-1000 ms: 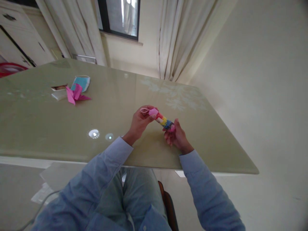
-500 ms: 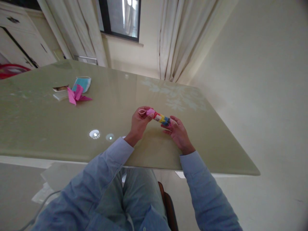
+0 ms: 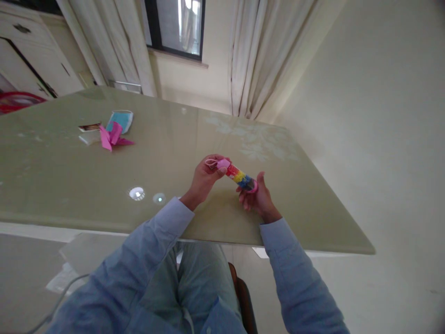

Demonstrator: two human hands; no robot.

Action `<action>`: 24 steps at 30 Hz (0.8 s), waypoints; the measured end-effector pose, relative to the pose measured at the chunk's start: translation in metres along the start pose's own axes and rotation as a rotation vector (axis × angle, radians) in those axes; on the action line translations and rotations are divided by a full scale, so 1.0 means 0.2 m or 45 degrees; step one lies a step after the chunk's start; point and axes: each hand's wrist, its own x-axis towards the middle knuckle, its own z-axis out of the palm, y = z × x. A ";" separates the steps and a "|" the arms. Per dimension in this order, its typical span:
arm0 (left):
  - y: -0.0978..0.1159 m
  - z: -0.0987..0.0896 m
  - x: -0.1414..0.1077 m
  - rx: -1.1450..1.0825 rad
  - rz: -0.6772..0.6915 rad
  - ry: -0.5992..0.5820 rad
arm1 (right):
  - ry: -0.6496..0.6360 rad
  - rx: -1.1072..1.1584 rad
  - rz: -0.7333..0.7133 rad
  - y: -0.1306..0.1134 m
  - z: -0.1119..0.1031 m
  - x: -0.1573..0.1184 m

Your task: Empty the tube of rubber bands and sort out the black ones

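Above the near part of the table, a small clear tube (image 3: 240, 177) shows red, yellow and blue bands of contents I cannot make out. It has a pink cap with a thin loop at its upper left end and a pink rim at its lower right end. My left hand (image 3: 205, 178) is closed on the capped end, thumb on top. At the other end, my right hand (image 3: 259, 197) is open, thumb raised off the tube, with the pink rim resting against its palm side. The tube slants down toward the right.
On the left of the glossy table (image 3: 167, 139) lie a pink folded paper shape (image 3: 113, 135), a blue face mask (image 3: 121, 121), a small picture card (image 3: 89, 127) and a clear plastic piece (image 3: 89, 138). A wall (image 3: 375, 139) stands to the right.
My right thumb has lifted off the tube and the right fingers have curled beneath its end. The tube's right end has dipped, showing more of its blue part and pink rim.
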 end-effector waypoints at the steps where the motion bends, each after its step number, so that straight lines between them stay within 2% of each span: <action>1: 0.00 0.00 0.00 0.010 0.002 0.015 | -0.016 0.033 -0.012 -0.01 0.00 0.00; 7: -0.02 0.00 0.00 0.002 0.015 0.105 | -0.096 0.164 -0.197 0.01 0.00 0.02; 10: -0.02 -0.01 0.00 0.029 0.009 0.116 | -0.053 0.186 -0.319 0.02 0.01 0.02; 13: -0.03 -0.01 0.01 0.046 0.018 0.191 | 0.021 0.147 -0.446 0.02 0.03 0.01; 16: -0.03 -0.01 0.01 0.021 0.007 0.189 | 0.065 0.096 -0.505 0.01 0.04 -0.01; 19: -0.01 -0.01 0.01 -0.029 0.003 0.114 | 0.062 0.062 -0.406 0.01 0.03 -0.01; 24: 0.01 0.00 0.00 -0.102 -0.026 0.012 | -0.064 0.000 -0.049 0.02 -0.01 0.00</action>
